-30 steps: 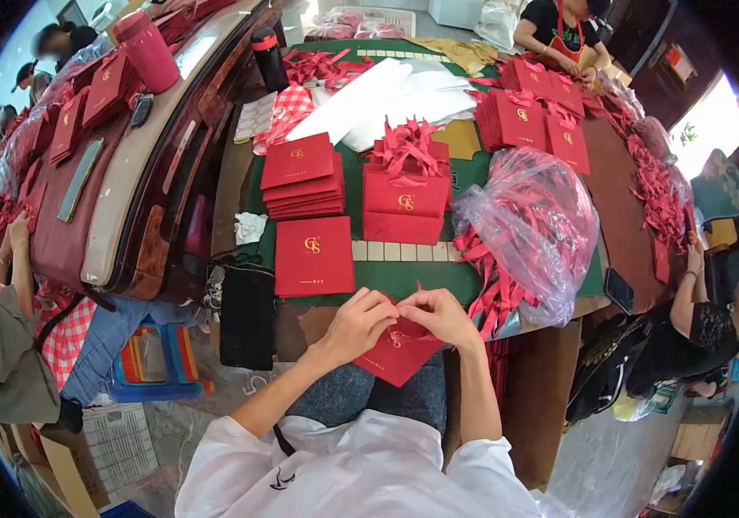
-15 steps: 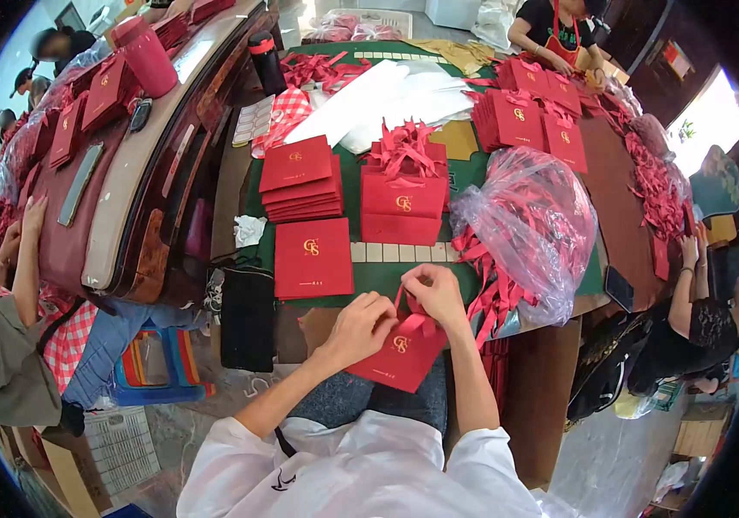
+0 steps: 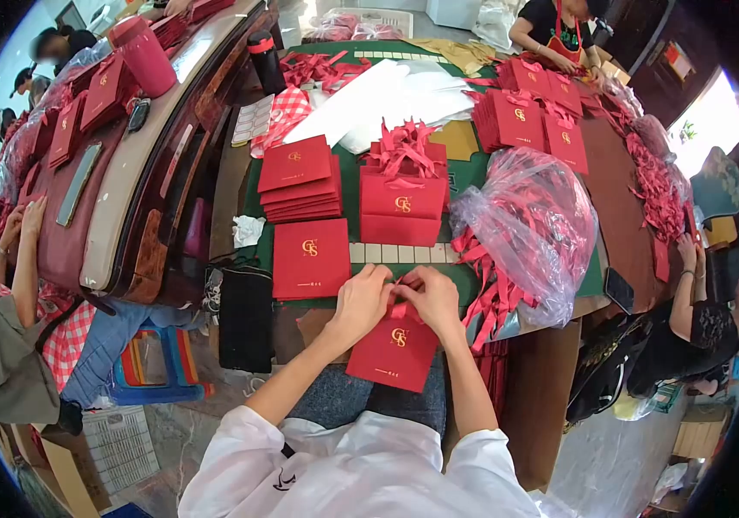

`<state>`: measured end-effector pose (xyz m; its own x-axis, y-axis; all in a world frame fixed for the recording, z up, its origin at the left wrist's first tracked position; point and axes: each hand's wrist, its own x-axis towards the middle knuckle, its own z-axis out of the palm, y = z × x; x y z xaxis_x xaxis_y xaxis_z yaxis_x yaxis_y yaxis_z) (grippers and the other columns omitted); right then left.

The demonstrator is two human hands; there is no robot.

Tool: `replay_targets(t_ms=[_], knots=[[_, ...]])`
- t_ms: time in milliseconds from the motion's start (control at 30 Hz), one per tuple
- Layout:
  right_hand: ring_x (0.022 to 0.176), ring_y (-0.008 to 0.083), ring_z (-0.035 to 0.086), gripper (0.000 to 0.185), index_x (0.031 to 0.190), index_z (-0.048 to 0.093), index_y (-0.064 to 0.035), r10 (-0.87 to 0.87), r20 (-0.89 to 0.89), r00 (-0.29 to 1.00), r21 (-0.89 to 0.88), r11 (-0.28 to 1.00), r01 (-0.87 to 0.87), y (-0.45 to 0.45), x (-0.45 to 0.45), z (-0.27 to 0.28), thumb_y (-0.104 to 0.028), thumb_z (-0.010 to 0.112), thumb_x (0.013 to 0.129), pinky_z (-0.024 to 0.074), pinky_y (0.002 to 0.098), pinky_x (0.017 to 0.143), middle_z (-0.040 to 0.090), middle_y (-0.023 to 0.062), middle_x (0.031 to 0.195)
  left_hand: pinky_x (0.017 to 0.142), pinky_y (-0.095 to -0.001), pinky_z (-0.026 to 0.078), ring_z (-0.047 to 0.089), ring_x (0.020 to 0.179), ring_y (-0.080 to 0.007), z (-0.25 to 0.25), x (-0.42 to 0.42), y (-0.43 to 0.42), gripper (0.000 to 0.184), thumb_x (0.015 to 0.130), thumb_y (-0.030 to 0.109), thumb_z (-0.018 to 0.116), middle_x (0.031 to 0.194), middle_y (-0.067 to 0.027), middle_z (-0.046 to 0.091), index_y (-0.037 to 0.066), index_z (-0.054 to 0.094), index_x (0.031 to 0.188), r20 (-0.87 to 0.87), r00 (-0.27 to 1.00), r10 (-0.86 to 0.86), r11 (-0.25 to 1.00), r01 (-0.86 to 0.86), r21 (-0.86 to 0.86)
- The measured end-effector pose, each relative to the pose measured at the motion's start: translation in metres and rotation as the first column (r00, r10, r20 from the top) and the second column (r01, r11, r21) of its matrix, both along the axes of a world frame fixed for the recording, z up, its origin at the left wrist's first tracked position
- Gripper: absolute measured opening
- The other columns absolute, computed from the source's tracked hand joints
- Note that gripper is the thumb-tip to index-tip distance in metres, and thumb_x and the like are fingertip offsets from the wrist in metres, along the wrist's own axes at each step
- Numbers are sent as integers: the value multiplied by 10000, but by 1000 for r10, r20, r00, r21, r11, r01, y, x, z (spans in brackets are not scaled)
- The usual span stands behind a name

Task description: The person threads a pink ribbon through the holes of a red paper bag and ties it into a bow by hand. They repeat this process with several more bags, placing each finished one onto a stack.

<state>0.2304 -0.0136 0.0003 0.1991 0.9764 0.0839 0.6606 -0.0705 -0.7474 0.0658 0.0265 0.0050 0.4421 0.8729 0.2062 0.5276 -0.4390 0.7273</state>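
A small red paper gift bag [image 3: 393, 356] with gold letters hangs over my lap at the table's edge. At its top edge a red ribbon [image 3: 402, 311] shows between my hands. My left hand [image 3: 364, 302] is closed, its fingertips pinching at the ribbon. From the other side my right hand [image 3: 431, 300] pinches the ribbon too, fingertips nearly touching the left ones. The fingers partly hide the ribbon's upper part. Just beyond my left hand lies a flat red bag [image 3: 311, 257], with a stack of red bags [image 3: 300, 186] behind it.
Red bags with ribbon handles [image 3: 401, 203] stand ahead. A clear plastic sack of ribbons [image 3: 529, 233] sits at right. White sheets [image 3: 378, 104] lie farther back. A phone [image 3: 618, 289] rests near the right edge, a black pouch [image 3: 246, 319] at left. Other people work at nearby tables.
My left hand has moved up and right to meet my right hand at the bag's top. The bag has turned more upright, and the ribbon loop sits lower between the fingers.
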Motion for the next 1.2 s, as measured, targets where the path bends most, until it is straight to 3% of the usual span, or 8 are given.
replay_targets(t_ms=[133, 367, 467, 667, 733, 833, 1000, 1200], knots=[[705, 251, 684, 167, 877, 688, -43, 0, 142, 990, 44, 999, -6, 1, -3, -16, -128, 777, 764, 528, 364, 642, 680, 106, 823, 708, -471, 537, 663, 830, -378, -3, 9, 4, 164, 853, 143, 694, 940, -157, 657, 36, 638, 964, -149, 989, 1, 1000, -4, -18], [734, 301, 681, 141, 905, 625, -31, -9, 149, 989, 62, 998, 0, -4, -2, -20, -81, 717, 811, 526, 394, 665, 682, 126, 830, 705, -486, 534, 670, 822, -384, -17, 14, 6, 162, 838, 153, 709, 880, -166, 659, 33, 629, 912, -219, 976, -11, 1000, 7, -19], [789, 389, 653, 139, 927, 589, -27, -54, 30, 998, 15, 998, 53, -9, 0, -19, -107, 676, 852, 507, 476, 693, 664, 172, 853, 680, -486, 530, 670, 792, -375, -19, 15, 7, 140, 836, 150, 704, 846, -158, 660, 36, 631, 871, -199, 980, 7, 1000, -10, -15], [746, 261, 689, 168, 1028, 620, 15, -49, -280, 959, -2, 999, 50, -14, 9, -29, -106, 624, 913, 528, 356, 673, 692, 150, 814, 643, -431, 518, 675, 745, -311, -14, 13, 1, 143, 842, 174, 696, 819, -129, 668, 39, 651, 851, 33, 999, 25, 996, -22, -86], [748, 151, 667, 212, 1078, 663, 17, 9, -405, 914, -24, 1000, -21, -12, 12, -28, -110, 640, 911, 520, 289, 689, 703, 111, 832, 641, -423, 518, 676, 736, -297, -14, 13, -1, 140, 842, 173, 697, 817, -127, 669, 39, 656, 851, 50, 998, 32, 995, -27, -96], [801, 88, 617, 192, 1073, 664, 52, -10, -495, 869, -72, 997, -29, -14, 9, -16, -85, 607, 952, 501, 250, 728, 681, 40, 880, 639, -411, 514, 670, 717, -276, -14, 13, -1, 134, 838, 168, 702, 807, -120, 663, 40, 663, 842, 78, 996, 42, 995, -35, -94], [856, 89, 627, 196, 1071, 663, 47, 7, -641, 767, -69, 995, -66, -11, 12, -16, -111, 625, 960, 503, 239, 770, 685, 35, 910, 662, -400, 501, 641, 732, -265, -10, 11, 2, 116, 824, 152, 711, 775, -97, 634, 44, 669, 822, 94, 995, 14, 999, -11, -37], [805, 79, 623, 156, 1009, 660, 15, 8, -714, 700, -59, 996, -71, -8, 17, -14, -131, 642, 956, 494, 229, 728, 677, 15, 878, 779, -378, 483, 607, 918, -275, -3, 6, 3, 75, 830, 111, 683, 863, -112, 631, 54, 700, 876, 45, 995, -87, 994, 84, 67]])
